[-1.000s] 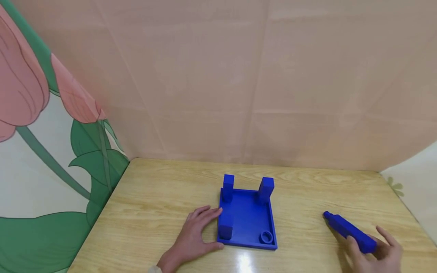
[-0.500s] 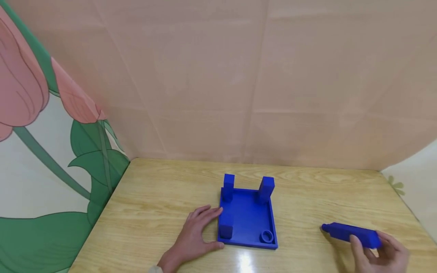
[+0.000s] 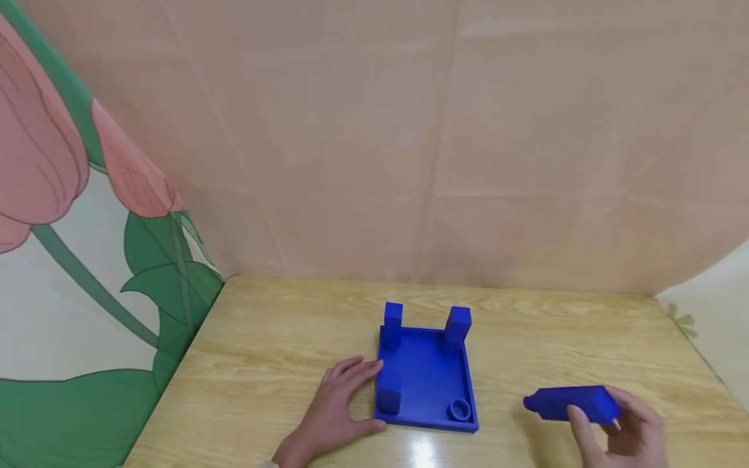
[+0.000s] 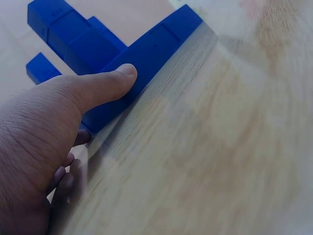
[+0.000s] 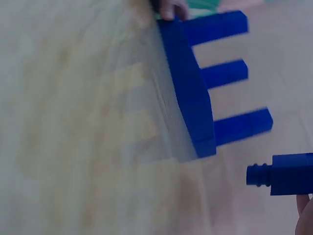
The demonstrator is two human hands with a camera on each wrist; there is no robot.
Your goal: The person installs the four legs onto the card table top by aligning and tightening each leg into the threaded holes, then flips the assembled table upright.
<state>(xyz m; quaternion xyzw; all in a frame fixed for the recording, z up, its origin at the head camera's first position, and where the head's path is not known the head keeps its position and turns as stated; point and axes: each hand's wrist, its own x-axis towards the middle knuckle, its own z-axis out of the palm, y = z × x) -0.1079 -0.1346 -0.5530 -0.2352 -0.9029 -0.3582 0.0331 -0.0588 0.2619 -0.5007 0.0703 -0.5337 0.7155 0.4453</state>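
A blue square tabletop with a raised rim lies upside down on the wooden table, three square legs standing at its corners. At the near right corner is a bare round socket. My left hand rests at the left near corner, its thumb on the near edge and fingertips at the left side; in the left wrist view the thumb presses along the side wall. My right hand grips a loose blue table leg by its wide end, held nearly level. Its threaded end points left, toward the tabletop.
The wood-grain table spreads on both sides of the tabletop. A plain pinkish cloth hangs behind it, and a flower-printed cloth hangs along the left.
My right hand has swung the leg from slanting to nearly level and brought it left, nearer the tabletop. The left hand keeps its place at the corner.
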